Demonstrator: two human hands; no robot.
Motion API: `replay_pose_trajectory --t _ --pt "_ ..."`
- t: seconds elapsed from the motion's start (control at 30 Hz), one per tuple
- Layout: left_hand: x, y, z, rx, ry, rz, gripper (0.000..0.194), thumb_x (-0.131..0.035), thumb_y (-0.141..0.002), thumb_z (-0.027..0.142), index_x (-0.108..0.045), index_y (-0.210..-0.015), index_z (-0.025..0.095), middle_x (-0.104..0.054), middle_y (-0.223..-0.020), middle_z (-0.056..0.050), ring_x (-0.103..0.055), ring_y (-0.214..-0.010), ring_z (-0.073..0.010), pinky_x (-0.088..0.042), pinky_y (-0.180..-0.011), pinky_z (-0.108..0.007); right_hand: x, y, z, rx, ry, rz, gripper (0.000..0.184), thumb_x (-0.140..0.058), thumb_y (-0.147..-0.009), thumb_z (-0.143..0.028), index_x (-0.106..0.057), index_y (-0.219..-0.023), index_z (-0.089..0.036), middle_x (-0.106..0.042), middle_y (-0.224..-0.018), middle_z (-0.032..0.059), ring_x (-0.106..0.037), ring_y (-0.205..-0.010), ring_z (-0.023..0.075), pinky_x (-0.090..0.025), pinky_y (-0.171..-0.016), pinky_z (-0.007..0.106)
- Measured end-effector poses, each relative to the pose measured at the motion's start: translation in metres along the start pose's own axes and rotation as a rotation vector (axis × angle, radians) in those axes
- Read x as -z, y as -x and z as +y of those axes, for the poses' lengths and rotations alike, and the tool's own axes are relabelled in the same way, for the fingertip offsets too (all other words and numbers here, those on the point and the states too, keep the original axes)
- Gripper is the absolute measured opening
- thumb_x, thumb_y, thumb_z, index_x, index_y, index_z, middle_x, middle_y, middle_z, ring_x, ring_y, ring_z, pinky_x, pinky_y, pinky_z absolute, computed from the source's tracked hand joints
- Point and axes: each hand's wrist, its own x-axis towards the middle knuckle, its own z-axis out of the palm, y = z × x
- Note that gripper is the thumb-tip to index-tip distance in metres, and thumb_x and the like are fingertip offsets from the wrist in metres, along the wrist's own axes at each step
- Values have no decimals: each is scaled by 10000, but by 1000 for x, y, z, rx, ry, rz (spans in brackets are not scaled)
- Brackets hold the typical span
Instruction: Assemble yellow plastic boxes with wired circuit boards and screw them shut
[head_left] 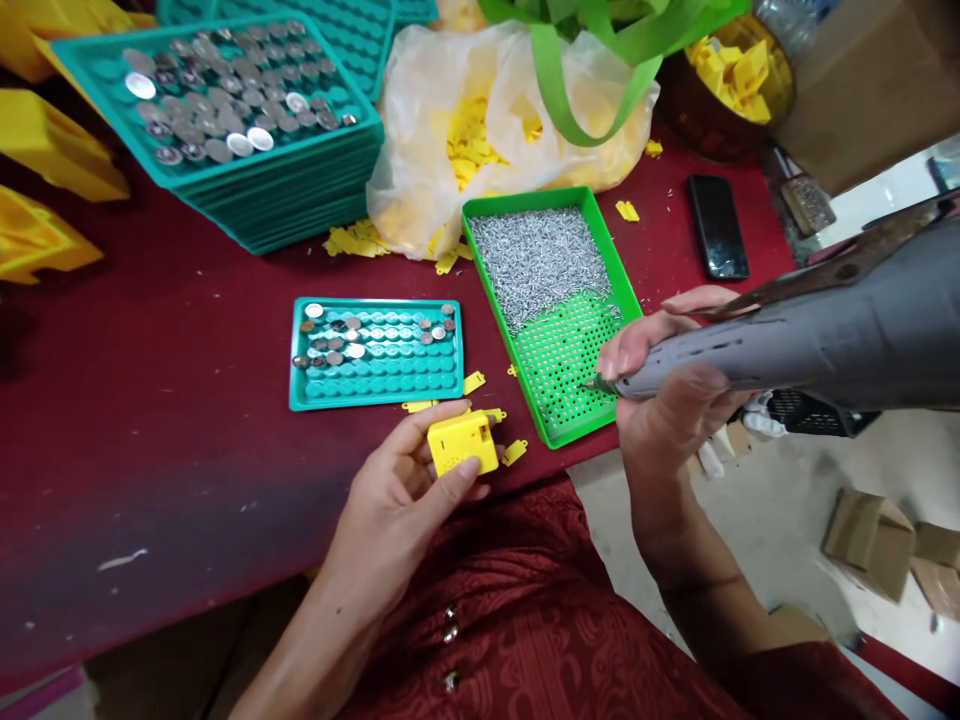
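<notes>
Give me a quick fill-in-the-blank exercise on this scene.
The left hand holds a small case coloured ____.
The grey tool is gripped by the ____ hand.
The tray of small metal pieces is coloured ____.
In the picture, the tray stack stands ____ of the whitish bag.

Missing words: yellow; right; green; left

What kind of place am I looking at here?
Probably a small assembly workshop: a green tray of small screws or pins, a power-driver-like tool in the right hand, and a stack of teal trays, the top one holding round metallic parts.
</notes>
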Motion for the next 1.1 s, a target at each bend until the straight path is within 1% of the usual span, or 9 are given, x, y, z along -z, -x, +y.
replay_pose_trajectory --t 0.1,0.27,0.5,0.6,0.83,0.9,0.97,1.03,1.1 --pt "0 0 -1 2 -4 7 489 -831 -736 317 -630 -1171 220 -729 -1132 -79 -706 -886 -188 -627 -645 -238 1 0 -1 108 -77 -20 534 -235 -891 -770 -404 -1164 -344 -489 -687 9 -577 -591 221 -503 -569 391" --pt "2 1 -2 5 8 7 492 -832 -735 315 -628 -1172 220 -728 -1138 -80 -712 -890 -194 -624 -640 -235 3 0 -1 51 46 -12 535 -169 -929 -721 -410 -1213 -337 -503 -703 17 -593 -597 206 -517 -614 380" --pt "-1 0 -1 -16 23 8 494 -851 -706 286 -649 -1151 218 -746 -1036 -55 -720 -859 -184 -613 -682 -227 0 -1 -3 161 -187 -55 513 -389 -868 -762 -439 -1150 -336 -500 -678 -1 -570 -571 204 -484 -537 368" --pt "-2 3 2 1 41 -32 498 -828 -736 317 -635 -1182 206 -733 -1125 -79 -728 -912 -202 -605 -734 -234 -5 -6 -2 199 -317 -1 513 -500 -806 -781 -472 -1079 -348 -479 -626 -38 -510 -482 183 -448 -462 351" --pt "-6 2 -1 30 84 -45 474 -748 -816 394 -606 -1213 177 -715 -1163 -112 -728 -967 -233 -605 -742 -269 -6 -6 -32 237 -708 47 381 -735 -748 -606 -640 -965 -309 -460 -553 -67 -446 -428 129 -383 -381 284" --pt "-9 0 -5 32 103 -65 454 -759 -800 378 -617 -1175 165 -724 -1110 -103 -730 -926 -218 -603 -715 -265 1 -2 -49 232 -760 0 340 -691 -811 -583 -657 -975 -287 -478 -560 -65 -462 -439 114 -404 -392 272" --pt "-11 -2 -7 40 104 -92 447 -764 -782 361 -625 -1145 140 -731 -1038 -99 -724 -861 -193 -599 -695 -266 12 0 -66 223 -737 -122 255 -630 -880 -542 -664 -942 -297 -514 -570 -63 -500 -457 104 -464 -436 265" --pt "-12 -2 -8 47 88 -111 470 -763 -762 350 -619 -1143 114 -730 -970 -94 -708 -801 -175 -596 -669 -272 23 0 -81 181 -639 -351 169 -690 -855 -480 -660 -883 -317 -564 -588 -65 -557 -497 108 -535 -517 280" --pt "-12 0 -9 49 68 -117 503 -770 -735 331 -607 -1148 95 -725 -931 -88 -690 -764 -165 -593 -642 -273 29 -1 -94 119 -543 -561 187 -797 -764 -415 -653 -839 -322 -590 -595 -71 -600 -538 117 -568 -574 304"
